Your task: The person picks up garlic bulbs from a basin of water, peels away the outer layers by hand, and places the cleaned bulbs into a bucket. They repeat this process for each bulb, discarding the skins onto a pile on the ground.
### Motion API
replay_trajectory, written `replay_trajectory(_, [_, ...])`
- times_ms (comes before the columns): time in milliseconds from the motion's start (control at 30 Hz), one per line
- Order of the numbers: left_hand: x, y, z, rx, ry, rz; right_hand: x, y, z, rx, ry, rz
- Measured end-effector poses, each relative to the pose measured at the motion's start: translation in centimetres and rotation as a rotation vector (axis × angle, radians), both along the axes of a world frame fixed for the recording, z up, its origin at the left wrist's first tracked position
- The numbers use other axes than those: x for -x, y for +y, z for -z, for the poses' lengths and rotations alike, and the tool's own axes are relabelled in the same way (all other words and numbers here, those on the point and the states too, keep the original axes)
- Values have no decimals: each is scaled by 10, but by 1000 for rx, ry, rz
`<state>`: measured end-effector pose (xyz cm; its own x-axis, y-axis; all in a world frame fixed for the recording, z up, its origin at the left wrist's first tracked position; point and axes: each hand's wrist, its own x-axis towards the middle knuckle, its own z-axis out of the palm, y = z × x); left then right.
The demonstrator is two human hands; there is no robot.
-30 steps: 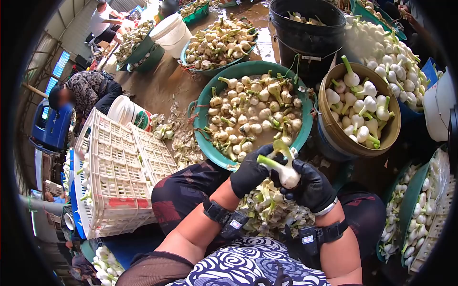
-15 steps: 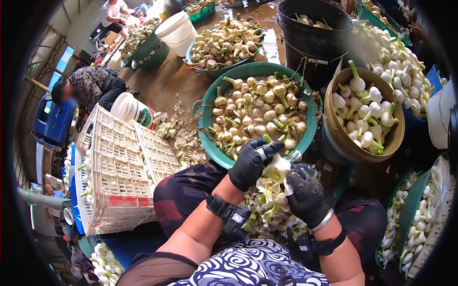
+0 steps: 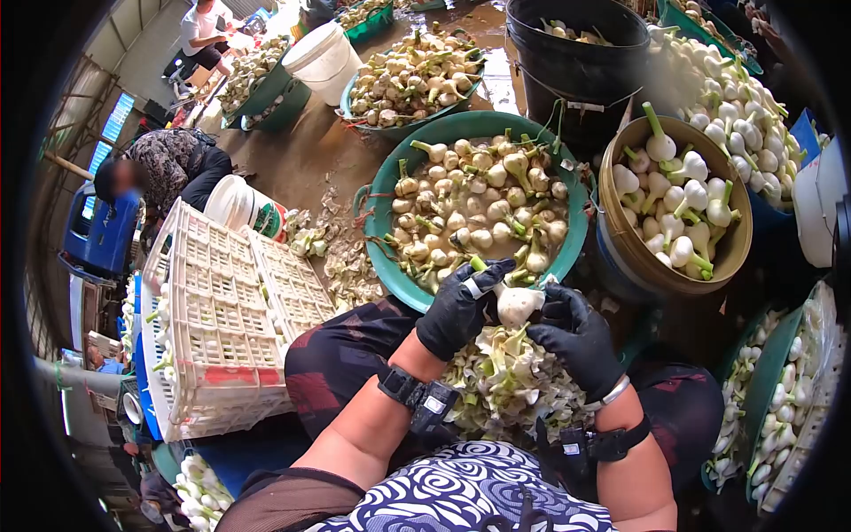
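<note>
Black gloves cover both hands. My left hand is closed around the neck of a garlic bulb, its green stem end sticking up past the fingers. The bulb's white, smooth body points right, toward my right hand. That hand is beside the bulb with thumb and fingers apart; whether a fingertip touches the bulb is hard to see. Beneath both hands lies a heap of peeled garlic skins in my lap. Just beyond stands a green tub with unpeeled garlic bulbs in murky water.
At the right stands a tan bucket of peeled garlic, near a black bucket. White plastic crates stand at the left. Another tub of garlic and a white bucket are farther back. A crouching person is at the left.
My right hand has moved off the bulb a little to the right, and its fingers have spread. The loose skin between the hands is gone, so the bulb's white body shows.
</note>
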<state>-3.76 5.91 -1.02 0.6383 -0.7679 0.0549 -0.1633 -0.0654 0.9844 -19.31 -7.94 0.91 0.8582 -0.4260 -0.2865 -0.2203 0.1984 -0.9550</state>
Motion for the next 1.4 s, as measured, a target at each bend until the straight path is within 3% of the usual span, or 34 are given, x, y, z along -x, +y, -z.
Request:
replay_trajectory(33, [3,-3,-6,-40,-540,120,-1,0,-3,-282,-72,43])
replay_trajectory(100, [8,-4,-2,-59,-516,180,1,-4,3,-473,-125,93])
replay_trajectory(167, [13,-8,-7,-102,-203,229,0,-4,-2,-437,-128,132])
replay_trajectory(233, [12,-7,-10,-116,-319,241,1,-5,-2,-400,-131,171])
replay_trajectory(300, [14,-6,-13,-126,143,161,2,-8,-1,-172,-211,139])
replay_trajectory(400, [6,-1,8,-14,540,14,2,-9,-18,-349,-266,273])
replay_trajectory(433, [2,-4,12,11,915,-179,4,-14,-24,-353,-278,306])
replay_trajectory(567, [-14,5,46,54,954,-213,16,-30,-38,-354,-421,434])
replay_trajectory(633, [-18,-3,38,108,1003,-189,23,-37,-30,-133,-177,222])
replay_trajectory(667, [-24,-13,35,62,790,-123,25,-36,-24,-132,-33,-9])
replay_trajectory(700, [-29,-26,22,16,577,-59,24,-28,-20,214,168,-257])
replay_trajectory(767, [-18,-64,-51,349,882,85,25,-8,-3,553,307,-564])
replay_trajectory(833, [-30,-84,-66,432,831,149,25,-1,7,553,271,-479])
replay_trajectory(867, [-42,-89,-48,388,724,129,22,-4,8,565,224,-389])
replay_trajectory(900, [-48,-86,-25,140,539,-8,17,-10,-1,571,223,-382])
replay_trajectory(933, [-57,-82,20,-6,426,21,14,-16,-15,602,293,-419])
replay_trajectory(967, [-54,-77,57,-289,107,-1,11,-19,-19,629,368,-460])
replay_trajectory(1033, [-50,-66,113,-594,-396,203,14,-14,-6,653,356,-467])
replay_trajectory(1067, [-47,-67,131,-777,-479,265,16,-8,1,688,250,-356])
replay_trajectory(1100, [-47,-66,160,-864,-493,277,17,-4,5,725,144,-242])
replay_trajectory(1200, [-44,-75,174,-1094,-582,307,13,-9,2,757,244,-286])
replay_trajectory(1233, [-48,-82,177,-1225,-486,348,12,-10,0,740,302,-295])
replay_trajectory(1300, [-50,-74,173,-1218,-478,331,9,-14,1,711,293,-275])
replay_trajectory(1367, [-60,-54,183,-986,-336,193,6,-17,1,777,230,-228])
replay_trajectory(1400, [-59,-40,202,-584,-76,-5,3,-20,4,723,244,-276])
